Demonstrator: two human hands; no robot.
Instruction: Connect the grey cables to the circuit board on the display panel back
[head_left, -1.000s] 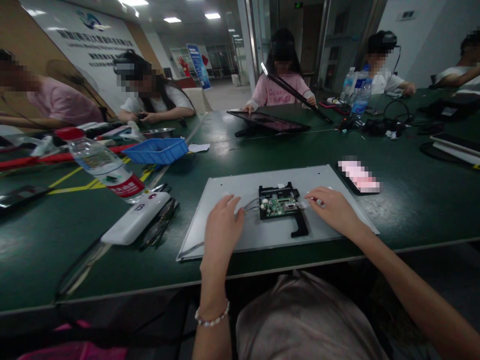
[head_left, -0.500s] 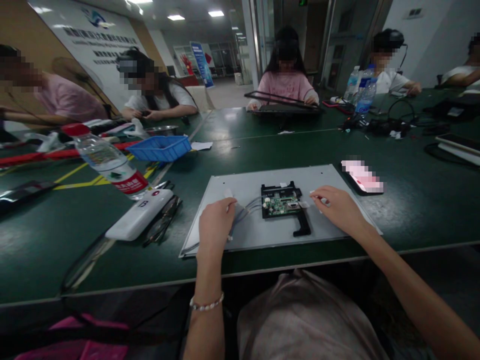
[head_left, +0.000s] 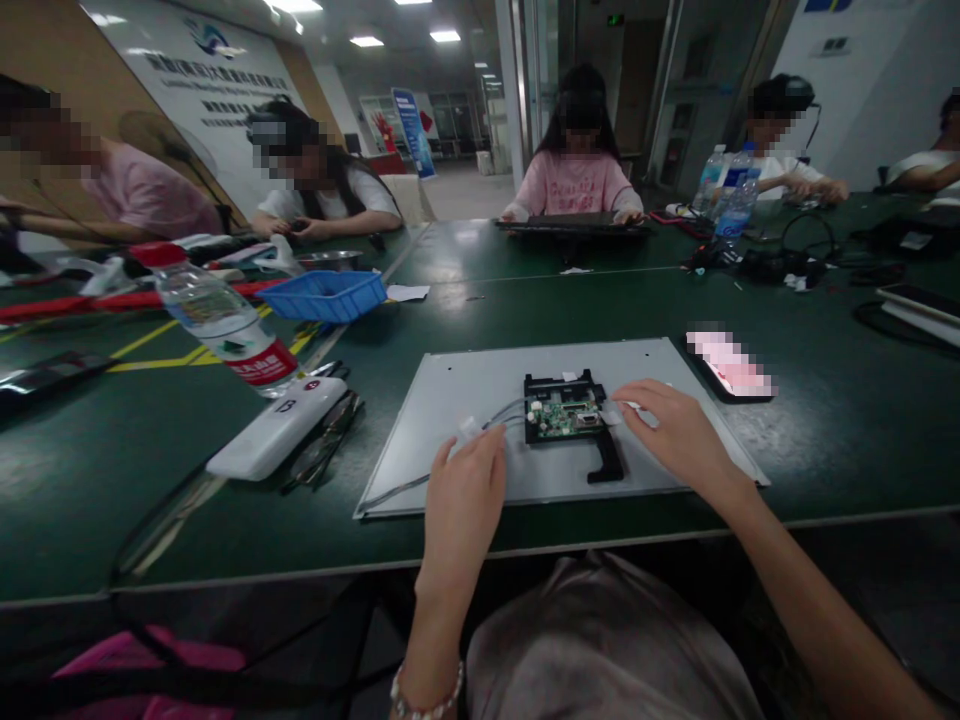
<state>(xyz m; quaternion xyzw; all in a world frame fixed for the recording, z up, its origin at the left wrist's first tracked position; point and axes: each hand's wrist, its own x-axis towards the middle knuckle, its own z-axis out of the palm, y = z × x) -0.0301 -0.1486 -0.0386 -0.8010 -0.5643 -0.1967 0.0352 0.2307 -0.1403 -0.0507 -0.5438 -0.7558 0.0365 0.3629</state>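
Note:
A grey flat panel (head_left: 420,400) lies on the table before me. On it sits a black plastic bracket (head_left: 609,460) carrying a green circuit board (head_left: 555,418). Thin grey cables (head_left: 506,412) run left from the board and pass under my left hand (head_left: 465,500), whose curled fingers close on them. A small translucent piece (head_left: 469,428) lies by these fingertips. Right of the board, my right hand (head_left: 671,425) pinches a clear strip of tape (head_left: 611,411) beside the bracket's edge. The fingertips' exact contact is hard to see.
A white power bank (head_left: 274,430), glasses (head_left: 326,445) and a tilted water bottle (head_left: 225,325) are at left. Behind them is a blue tray (head_left: 330,295). A phone (head_left: 727,365) lies right of the panel. Several people sit around the table.
My left hand has moved right and nearer me along the cables. My right hand has shifted slightly left towards the board. Across the table, a person's raised black frame has come down.

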